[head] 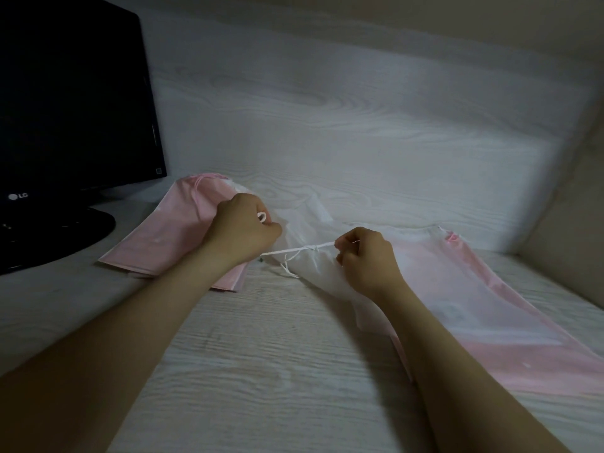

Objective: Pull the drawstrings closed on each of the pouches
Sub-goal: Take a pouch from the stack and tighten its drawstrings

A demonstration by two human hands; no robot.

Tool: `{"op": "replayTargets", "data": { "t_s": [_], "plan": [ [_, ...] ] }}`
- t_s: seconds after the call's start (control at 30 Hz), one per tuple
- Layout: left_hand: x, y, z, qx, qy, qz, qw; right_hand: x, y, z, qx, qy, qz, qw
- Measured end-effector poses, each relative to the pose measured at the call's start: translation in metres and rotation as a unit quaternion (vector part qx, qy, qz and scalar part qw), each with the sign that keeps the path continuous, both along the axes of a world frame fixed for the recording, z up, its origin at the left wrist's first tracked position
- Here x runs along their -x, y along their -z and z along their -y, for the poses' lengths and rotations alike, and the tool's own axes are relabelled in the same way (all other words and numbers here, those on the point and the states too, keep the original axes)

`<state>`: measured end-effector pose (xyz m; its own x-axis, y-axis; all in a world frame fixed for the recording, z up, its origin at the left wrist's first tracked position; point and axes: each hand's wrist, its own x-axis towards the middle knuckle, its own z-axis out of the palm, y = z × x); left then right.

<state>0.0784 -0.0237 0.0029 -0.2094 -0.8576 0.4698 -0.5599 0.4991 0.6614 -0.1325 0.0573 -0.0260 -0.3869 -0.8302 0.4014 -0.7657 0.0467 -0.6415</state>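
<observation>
**Dim wood-grain surface (261,371), pouch cord under pull**

Mid-surface, white pouch (313,273) lies between two pink pouches (170,237). Left grip (243,235) curls round a cord loop (261,217); right grip (367,259) pinches the taut drawstring (294,250). Best pull both ends apart evenly, level. Pouch mouth washed out; how far closed, can't tell.

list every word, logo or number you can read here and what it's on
"LG", beside a round logo: on the lower bezel of the black monitor.
Small square sticker at the monitor's lower right corner: too small to read.
Faint mark on the right pouch: too blurred to read.
Nothing else is legible.
</observation>
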Motion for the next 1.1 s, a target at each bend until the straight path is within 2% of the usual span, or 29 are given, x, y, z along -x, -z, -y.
{"op": "replayTargets", "data": {
  "t_s": [0.2, 0.33, 0.43, 0.57, 0.63, 0.7, 0.8, 0.9, 1.03, 1.1],
  "plan": [
    [0.005, 0.006, -0.013, -0.057, 0.090, 0.109, 0.988, -0.004, 0.004, 0.000, -0.015, 0.024, -0.019, 0.999],
    [0.009, 0.021, -0.011, -0.013, 0.101, 0.166, 0.981, -0.007, 0.004, -0.002, -0.001, 0.026, -0.020, 0.999],
    [0.011, 0.027, -0.004, 0.044, 0.090, 0.164, 0.981, -0.007, 0.003, -0.003, 0.005, 0.032, -0.008, 0.999],
    [0.008, 0.022, 0.004, 0.094, 0.093, 0.089, 0.987, -0.005, 0.001, -0.005, 0.006, 0.041, 0.003, 0.999],
    [0.007, 0.020, 0.004, 0.124, 0.068, 0.078, 0.987, -0.006, 0.001, -0.006, 0.004, 0.045, 0.003, 0.999],
    [0.006, 0.021, 0.004, 0.131, 0.023, 0.102, 0.986, -0.005, 0.000, -0.005, 0.005, 0.053, 0.005, 0.999],
    [0.004, 0.021, 0.002, 0.110, -0.045, 0.180, 0.976, -0.003, -0.002, -0.004, 0.003, 0.066, 0.002, 0.998],
    [0.009, 0.020, 0.000, 0.110, -0.079, 0.216, 0.967, -0.004, -0.001, -0.002, -0.001, 0.077, -0.001, 0.997],
    [0.011, 0.025, 0.001, 0.141, -0.050, 0.228, 0.962, -0.002, 0.003, 0.001, -0.021, 0.094, 0.023, 0.995],
    [0.010, 0.030, 0.002, 0.170, -0.026, 0.224, 0.959, -0.003, 0.003, -0.001, -0.037, 0.064, 0.031, 0.997]
  ]
}}
